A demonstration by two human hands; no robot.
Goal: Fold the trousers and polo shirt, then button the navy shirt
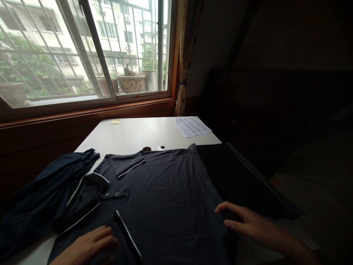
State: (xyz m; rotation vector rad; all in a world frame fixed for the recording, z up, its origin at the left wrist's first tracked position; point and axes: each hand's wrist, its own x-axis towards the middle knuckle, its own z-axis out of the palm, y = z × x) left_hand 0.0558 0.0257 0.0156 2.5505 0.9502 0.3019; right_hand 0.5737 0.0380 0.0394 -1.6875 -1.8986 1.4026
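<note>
A dark navy polo shirt (165, 191) lies spread on the table, its collar (91, 184) toward the left and its hem to the right. White piping edges the collar and both sleeves, and the button placket (116, 193) faces up. Near the front sleeve (125, 235) my left hand (88, 244) rests low over the cloth, fingers slightly bent and apart. At the near corner of the hem is my right hand (242, 221), its thumb and forefinger apart beside the fabric. Its other fingers are hard to make out in the dark.
The white table (132, 130) carries printed papers (193, 126), a yellow sticky note (115, 121) and two round grommets (162, 148). Another dark garment (49, 195) lies at the left. Black cloth with striped trim (237, 173) lies right of the hem. A barred window is behind.
</note>
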